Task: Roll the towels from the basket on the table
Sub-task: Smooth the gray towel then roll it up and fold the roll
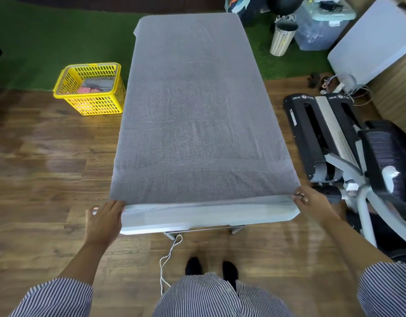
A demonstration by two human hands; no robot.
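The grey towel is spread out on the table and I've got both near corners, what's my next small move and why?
Probably turn the near edge over onto itself to start the roll. The grey towel lies flat along the table, with no roll begun. Your left hand and right hand each grip a near corner, so both ends can fold away from you evenly.

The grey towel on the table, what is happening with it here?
A person has spread a large grey terry towel flat over the white table. The left hand holds its near left corner and the right hand pinches its near right corner, so rolling has not started yet. On the floor to the left stands a yellow plastic basket with more towels, grey and pink, waiting inside.
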